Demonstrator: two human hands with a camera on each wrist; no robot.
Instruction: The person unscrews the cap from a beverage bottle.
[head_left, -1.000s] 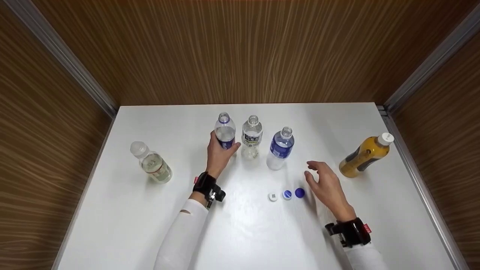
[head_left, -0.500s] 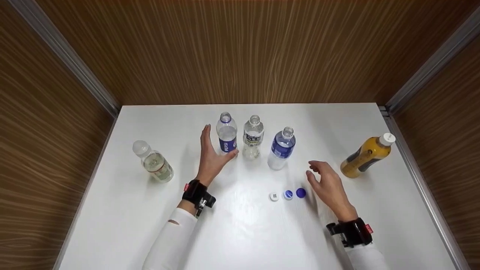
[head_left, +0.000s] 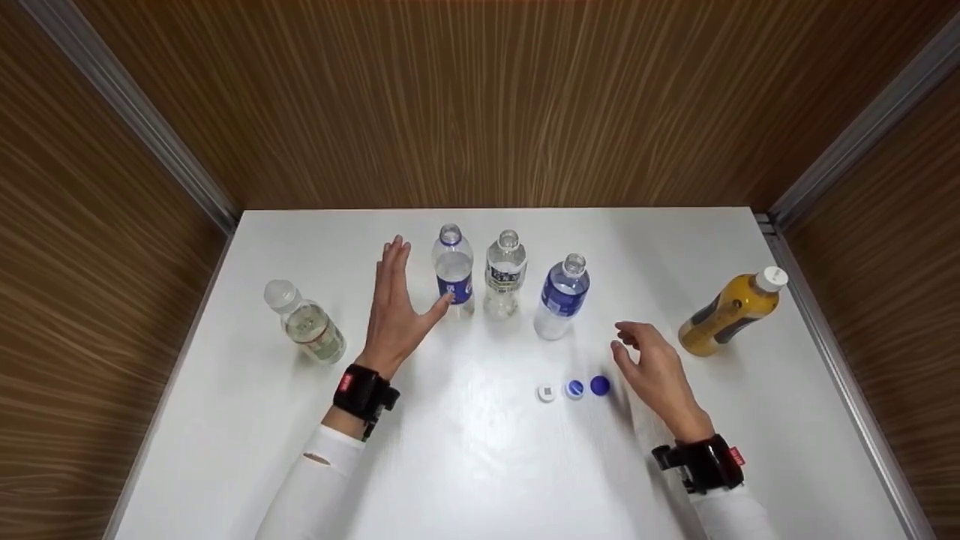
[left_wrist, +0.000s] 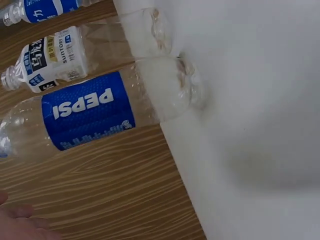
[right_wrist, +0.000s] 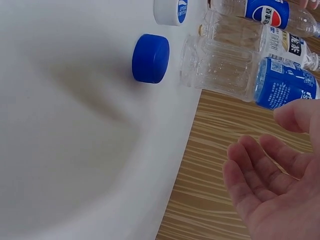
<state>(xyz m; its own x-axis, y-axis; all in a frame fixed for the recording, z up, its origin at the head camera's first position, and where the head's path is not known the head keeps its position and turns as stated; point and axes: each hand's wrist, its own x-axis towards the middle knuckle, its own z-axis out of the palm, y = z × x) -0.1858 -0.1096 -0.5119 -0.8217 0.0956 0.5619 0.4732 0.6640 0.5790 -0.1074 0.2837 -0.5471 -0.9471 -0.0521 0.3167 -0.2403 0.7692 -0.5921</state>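
From my remote post I take the Pepsi bottle (head_left: 452,264) as the landmark: it stands upright on a white table (head_left: 465,465), its long axis vertical and its mouth uncapped. Just to its left is the person's left hand (head_left: 394,315), fingers straight and aimed at the back wall (head_left: 480,105), thumb spread toward the bottle. That grip is released and grasps nothing. In my head view the thumb tip overlaps the bottle; I cannot tell whether it touches. So the bottle lies on the thumb side, and the left hand is clearly the nearer one. I judge that sideways gap to be what any move here hinges on, since a nudge across the upright axis could tip the bottle.

The right hand (head_left: 656,375) is well apart, to the Pepsi bottle's right and closer to the person, its fingers loosely bent around nothing. Just right of the Pepsi bottle stands a white-labelled bottle (head_left: 504,276), and beyond that a blue-labelled bottle (head_left: 562,296), both uncapped. Three loose caps (head_left: 574,388) lie in a row to the Pepsi bottle's right, on the person's side.
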